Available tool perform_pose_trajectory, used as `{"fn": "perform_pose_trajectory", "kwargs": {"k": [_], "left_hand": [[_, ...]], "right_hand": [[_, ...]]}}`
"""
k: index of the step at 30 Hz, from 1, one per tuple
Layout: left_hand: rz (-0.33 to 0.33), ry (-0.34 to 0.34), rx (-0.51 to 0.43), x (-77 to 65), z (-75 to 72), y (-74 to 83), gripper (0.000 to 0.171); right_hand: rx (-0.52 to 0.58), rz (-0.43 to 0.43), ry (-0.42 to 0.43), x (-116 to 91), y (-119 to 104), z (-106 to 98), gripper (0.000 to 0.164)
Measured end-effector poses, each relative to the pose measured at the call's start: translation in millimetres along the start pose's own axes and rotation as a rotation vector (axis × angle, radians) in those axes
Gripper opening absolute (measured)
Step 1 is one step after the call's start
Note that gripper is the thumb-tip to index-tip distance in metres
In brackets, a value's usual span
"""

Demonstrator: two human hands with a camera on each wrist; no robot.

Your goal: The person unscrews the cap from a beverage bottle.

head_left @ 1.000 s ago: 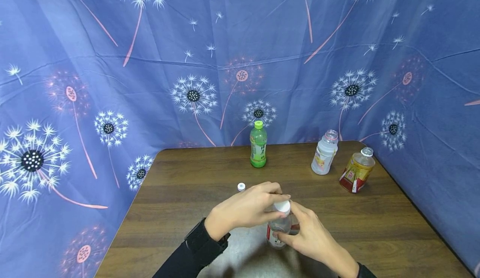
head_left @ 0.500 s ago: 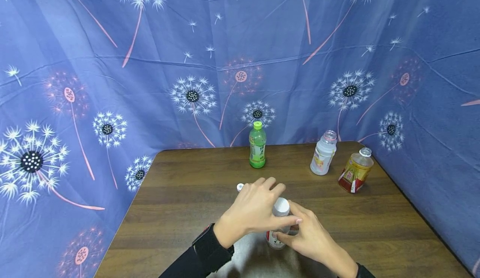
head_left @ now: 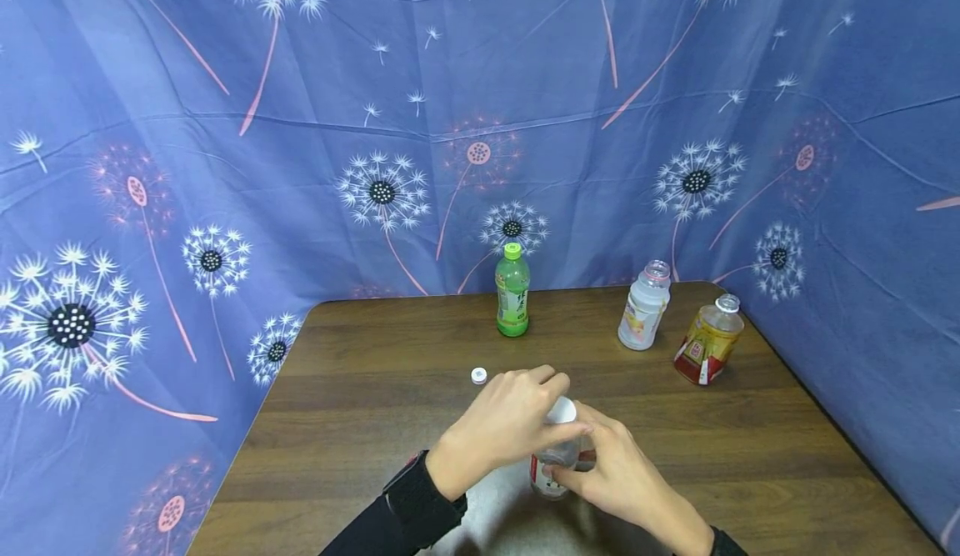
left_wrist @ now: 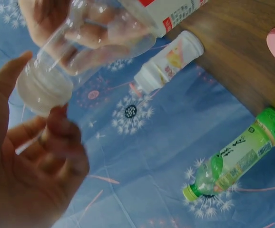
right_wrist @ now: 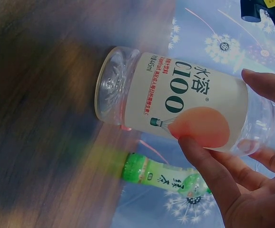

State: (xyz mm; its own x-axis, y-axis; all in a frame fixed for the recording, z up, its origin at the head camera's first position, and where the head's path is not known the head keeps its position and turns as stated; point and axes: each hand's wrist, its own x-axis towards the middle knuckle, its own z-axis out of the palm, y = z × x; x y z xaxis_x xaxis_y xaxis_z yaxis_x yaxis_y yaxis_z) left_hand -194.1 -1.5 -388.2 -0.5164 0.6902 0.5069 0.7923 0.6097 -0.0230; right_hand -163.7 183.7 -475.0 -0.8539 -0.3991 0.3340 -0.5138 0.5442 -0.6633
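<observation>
A clear plastic drink bottle (head_left: 557, 454) stands in front of me, its pale label (right_wrist: 190, 102) printed with an orange-red balloon. My right hand (head_left: 626, 473) grips the bottle around its upper body, thumb on one side and fingers on the other. At the bottle's top is a white cap (head_left: 562, 410), which my left hand (head_left: 502, 423) pinches between thumb and curled fingers. Thumb tip and fingertips lie at opposite edges of the cap (left_wrist: 44, 90) in the left wrist view. The left hand hides part of the bottle neck in the head view.
A green tea bottle (head_left: 513, 293) with its cap on stands at the back. To the right stand a white uncapped bottle (head_left: 643, 310) and a yellow-red labelled bottle (head_left: 708, 343). A small loose cap (head_left: 478, 376) lies on the wooden table (head_left: 375, 348), left of my hands.
My left fingers lifted off the cap and spread half a second ago, and now curl around it again. The right hand keeps its grip on the bottle.
</observation>
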Motion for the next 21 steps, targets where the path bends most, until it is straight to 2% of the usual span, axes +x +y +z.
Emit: {"fn": "perform_pose_trajectory", "kwargs": {"k": [7, 10, 16, 21], "left_hand": [[0.106, -0.123, -0.234, -1.1, -8.6, -9.9, 0.03], [0.139, -0.154, -0.296, -0.4, -11.5, -13.0, 0.028], [0.188, -0.194, -0.333, 3.4, -16.3, -16.9, 0.027], [0.146, -0.185, -0.307, 3.0, -15.5, -15.6, 0.027]], "right_hand": [[-0.039, -0.031, 0.039, 1.0, 1.2, 0.8, 0.069], [-0.068, -0.04, 0.059, 1.0, 1.5, 0.5, 0.074], [-0.062, -0.018, 0.044, 0.5, 0.0, -0.8, 0.076], [-0.026, -0.007, 0.044, 1.0, -2.0, -0.4, 0.075]]}}
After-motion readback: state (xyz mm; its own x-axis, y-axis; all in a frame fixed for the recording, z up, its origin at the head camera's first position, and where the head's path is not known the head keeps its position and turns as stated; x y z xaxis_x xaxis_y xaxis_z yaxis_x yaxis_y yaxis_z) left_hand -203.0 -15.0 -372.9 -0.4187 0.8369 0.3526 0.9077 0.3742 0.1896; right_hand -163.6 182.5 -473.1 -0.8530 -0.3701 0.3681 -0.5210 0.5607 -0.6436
